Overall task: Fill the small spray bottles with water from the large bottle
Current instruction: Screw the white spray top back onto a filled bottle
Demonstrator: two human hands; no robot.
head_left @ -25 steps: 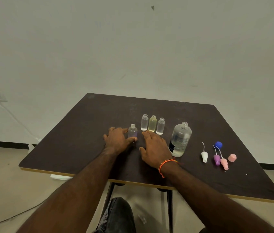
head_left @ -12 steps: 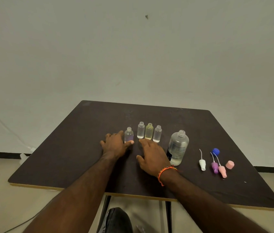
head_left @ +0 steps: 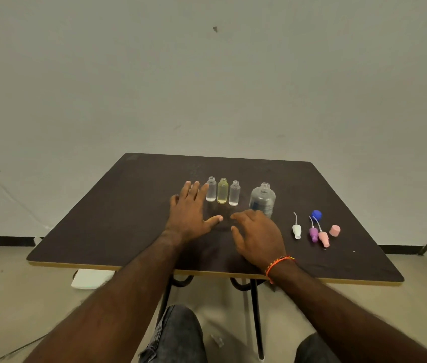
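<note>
The large bottle (head_left: 262,201) stands upright and uncapped on the dark worktop (head_left: 128,205), just beyond the right hand (head_left: 255,235) and a little to its right, so that hand is clearly the nearer one for a lift and pour. The right hand hovers low with fingers loosely curled and holds nothing; its fingertips are close to the bottle's base, and whether they touch it cannot be told. The left hand (head_left: 188,208) lies flat with fingers spread and straight, holding nothing, its fingertips just beside the leftmost of three small spray bottles. These stand upright in a close row, necks open: a clear one (head_left: 211,189), a yellowish one (head_left: 222,191) and another clear one (head_left: 234,193). How much liquid each holds is hard to read; the large bottle looks partly filled. To the right lie the removed tops, well apart from the bottles: a white spray head (head_left: 296,231), a purple one (head_left: 313,233), a pink one (head_left: 323,238), a pink cap (head_left: 335,230) and a blue cap (head_left: 316,213).
</note>
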